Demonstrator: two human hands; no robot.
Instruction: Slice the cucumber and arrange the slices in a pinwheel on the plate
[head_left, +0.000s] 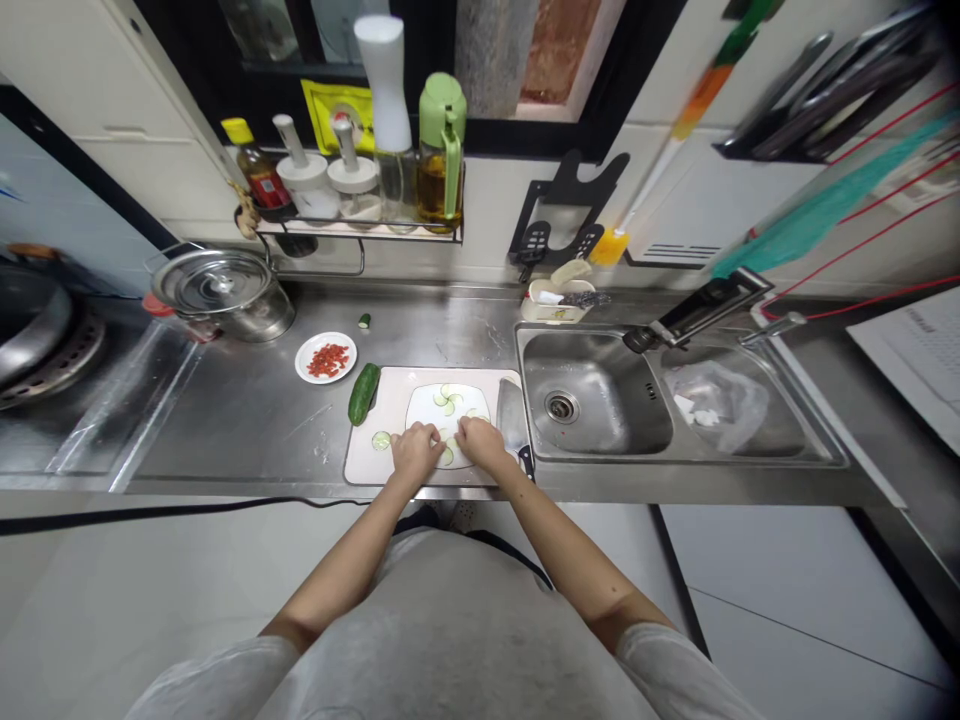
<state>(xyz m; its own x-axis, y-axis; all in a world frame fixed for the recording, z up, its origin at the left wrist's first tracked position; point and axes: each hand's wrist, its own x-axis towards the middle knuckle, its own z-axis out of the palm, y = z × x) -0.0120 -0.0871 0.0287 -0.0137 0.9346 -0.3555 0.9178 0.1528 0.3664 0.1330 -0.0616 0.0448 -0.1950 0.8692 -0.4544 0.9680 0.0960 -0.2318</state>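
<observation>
A white square plate (pixel 425 404) lies on a pale cutting board (pixel 397 385), with cucumber slices (pixel 448 400) set on it in curved groups. My left hand (pixel 415 449) is over the plate's left side, its fingers pinched together near the slices. Over the right side, my right hand (pixel 481 443) also has its fingers closed at the plate; whatever either hand holds is too small to make out. Left of my left hand are a few loose cucumber slices (pixel 381 440). A cucumber (pixel 364 394) rests across the board's left edge. To the right lies a knife (pixel 511 415).
Behind the cucumber are a small plate (pixel 301 362) of chopped red pieces and a cucumber end (pixel 364 321). A lidded steel pot (pixel 255 305) stands farther left. On the right is a double sink (pixel 600 400) with a plastic bag (pixel 731 405). Condiments fill a wall rack (pixel 390 232).
</observation>
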